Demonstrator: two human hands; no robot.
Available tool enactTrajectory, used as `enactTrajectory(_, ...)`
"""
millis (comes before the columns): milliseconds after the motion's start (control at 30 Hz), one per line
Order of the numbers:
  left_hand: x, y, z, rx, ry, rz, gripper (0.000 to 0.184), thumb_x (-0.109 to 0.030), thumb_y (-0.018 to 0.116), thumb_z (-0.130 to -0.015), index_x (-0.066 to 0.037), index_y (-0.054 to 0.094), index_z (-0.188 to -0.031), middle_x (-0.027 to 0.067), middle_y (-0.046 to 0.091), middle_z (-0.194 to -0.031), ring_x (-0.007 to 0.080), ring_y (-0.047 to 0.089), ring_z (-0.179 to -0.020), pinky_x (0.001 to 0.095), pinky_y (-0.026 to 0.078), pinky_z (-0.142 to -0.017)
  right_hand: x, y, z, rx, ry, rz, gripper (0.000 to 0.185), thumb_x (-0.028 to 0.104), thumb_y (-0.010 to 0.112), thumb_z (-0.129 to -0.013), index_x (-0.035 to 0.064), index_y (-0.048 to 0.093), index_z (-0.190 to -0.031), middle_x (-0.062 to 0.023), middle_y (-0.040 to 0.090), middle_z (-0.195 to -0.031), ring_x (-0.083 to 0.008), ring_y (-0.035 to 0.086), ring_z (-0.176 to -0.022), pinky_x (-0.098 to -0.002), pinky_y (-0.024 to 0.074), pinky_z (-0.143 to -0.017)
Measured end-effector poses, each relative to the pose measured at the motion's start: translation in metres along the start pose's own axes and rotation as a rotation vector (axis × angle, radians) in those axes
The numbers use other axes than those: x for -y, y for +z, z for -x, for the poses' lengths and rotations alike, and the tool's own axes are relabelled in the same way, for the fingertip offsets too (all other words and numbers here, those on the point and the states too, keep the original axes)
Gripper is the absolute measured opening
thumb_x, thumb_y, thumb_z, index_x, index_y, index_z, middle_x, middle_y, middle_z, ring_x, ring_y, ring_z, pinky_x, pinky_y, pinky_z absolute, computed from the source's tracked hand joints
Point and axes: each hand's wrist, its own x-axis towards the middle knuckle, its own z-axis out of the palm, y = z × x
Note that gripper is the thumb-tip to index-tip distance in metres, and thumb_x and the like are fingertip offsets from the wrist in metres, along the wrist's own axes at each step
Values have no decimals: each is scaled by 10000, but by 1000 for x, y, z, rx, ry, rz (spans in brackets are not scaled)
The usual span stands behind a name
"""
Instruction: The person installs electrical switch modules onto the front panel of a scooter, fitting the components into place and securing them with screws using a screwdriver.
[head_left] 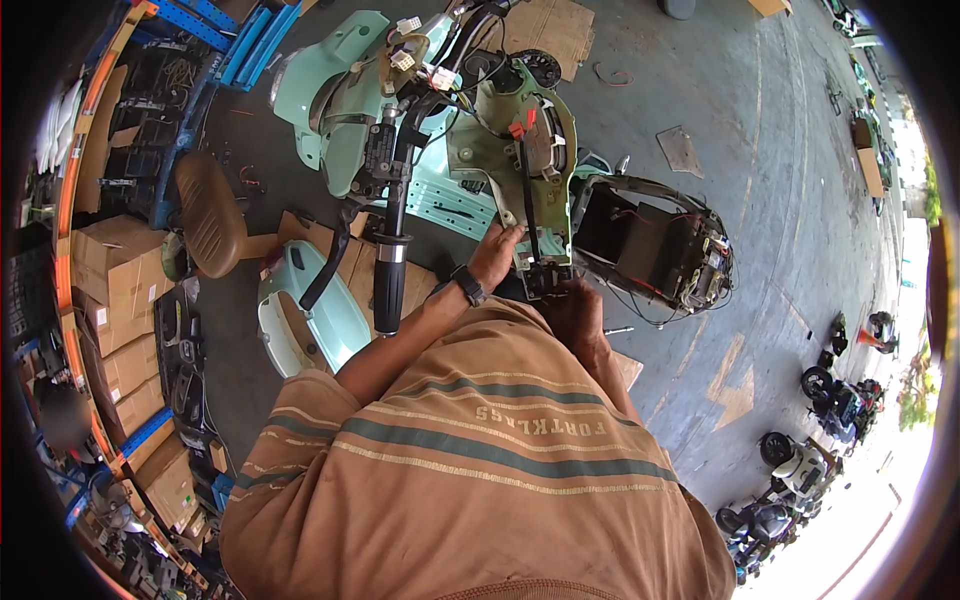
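Farthest out to the left of the left hand, a brown ribbed seat (pixel 210 215) stands apart. Nearer that hand, a mint-green and white side panel (pixel 315 310) lies beside flattened cardboard (pixel 372 275). Between panel and hand, the black handlebar grip (pixel 389 290) points toward the wearer.

The left hand (pixel 492 260), a dark watch (pixel 468 285) on its wrist, has its fingers together, clamped on the lower left edge of a green shell (pixel 552 215). The shell extends away ahead of both hands, with a black strap (pixel 528 190) running along its inside and red pieces (pixel 522 124) near the strap's far end.

Just right of the left hand, the right hand (pixel 576 310) is at a black part (pixel 546 280) at the shell's near end; its fingertips are hard to make out, so their grip cannot be told. Beyond it, ahead and right, an open black housing (pixel 650 240) with loose wires rests on the floor.
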Motion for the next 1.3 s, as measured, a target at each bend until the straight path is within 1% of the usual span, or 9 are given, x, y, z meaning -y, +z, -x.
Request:
enactTrajectory(200, 3, -5, 4, 0, 212, -421, 282, -200, 495, -996, 35, 607, -1105, 181, 613, -1069, 295, 592, -982, 348, 444, -914, -3, -12, -34, 91, -146, 6, 414, 191, 417, -886, 5, 524, -1239, -191, 586, -1214, -331, 550, -1140, -499, 419, -1031)
enactTrajectory(433, -1, -13, 2, 35, 161, -439, 294, -187, 479, -1003, 52, 598, -1126, 192, 601, -1091, 308, 571, -1022, 372, 435, -922, 2, 6, -44, 117, -129, 40, 412, 237, 360, -949, -2, 557, -1221, -164, 611, -1213, -302, 581, -1110, -468, 445, -996)
enactTrajectory(500, 6, -19, -1, 126, 290, -824, 318, -208, 478, -999, 52, 587, -1144, 186, 599, -1119, 316, 561, -1061, 372, 422, -950, 1, 3, -46, 80, -130, 39, 407, 239, 359, -961, -6, 556, -1219, -162, 616, -1203, -298, 585, -1107, -461, 448, -996)
enactTrajectory(600, -5, -1, 5, -25, 83, -315, 344, -236, 479, -996, 50, 581, -1158, 189, 596, -1136, 324, 552, -1086, 365, 406, -976, -1, 12, -41, 25, -154, 54, 356, 203, 395, -970, -10, 556, -1205, -154, 624, -1187, -273, 598, -1095, -445, 482, -970)
enactTrajectory(1067, -7, -13, 1, 71, 43, -398, 389, -289, 490, -1000, 44, 558, -1191, 186, 592, -1114, 313, 558, -1044, 377, 421, -945, 7, 1, -45, 128, -89, 52, 342, 223, 375, -1018, 18, 541, -1237, -127, 629, -1185, -253, 605, -1081, -418, 495, -958)
enactTrajectory(1133, 10, -20, -4, 77, 53, -488, 401, -313, 499, -999, 39, 565, -1179, 191, 593, -1097, 313, 560, -1029, 378, 424, -936, 15, 5, -38, 60, -151, 482, 370, 281, 417, -1031, 22, 520, -1274, -134, 601, -1233, -247, 575, -1127, -403, 476, -968)
enactTrajectory(1200, 45, -31, -9, 142, 440, -832, 427, -357, 513, -996, 32, 582, -1156, 204, 589, -1078, 312, 557, -1018, 375, 426, -932, 22, 26, -23, 15, -174, 659, 395, 299, 489, -1020, 20, 509, -1299, -128, 600, -1240, -234, 571, -1130, -382, 472, -962)
enactTrajectory(1233, 31, -27, -4, 142, 436, -831, 427, -357, 513, -996, 32, 582, -1156, 204, 589, -1078, 312, 557, -1018, 375, 426, -932, 25, 29, -19, 4, -177, 676, 405, 299, 518, -1013, 19, 507, -1305, -124, 603, -1235, -229, 575, -1124, -375, 474, -957)
enactTrajectory(1300, -15, -14, 6, 80, -70, -383, 435, -362, 522, -995, 31, 576, -1173, 210, 589, -1093, 312, 557, -1017, 372, 427, -934, 34, 30, -15, -54, -120, 730, 418, 277, 573, -995, 10, 512, -1310, -112, 618, -1205, -214, 589, -1090, -348, 481, -936)
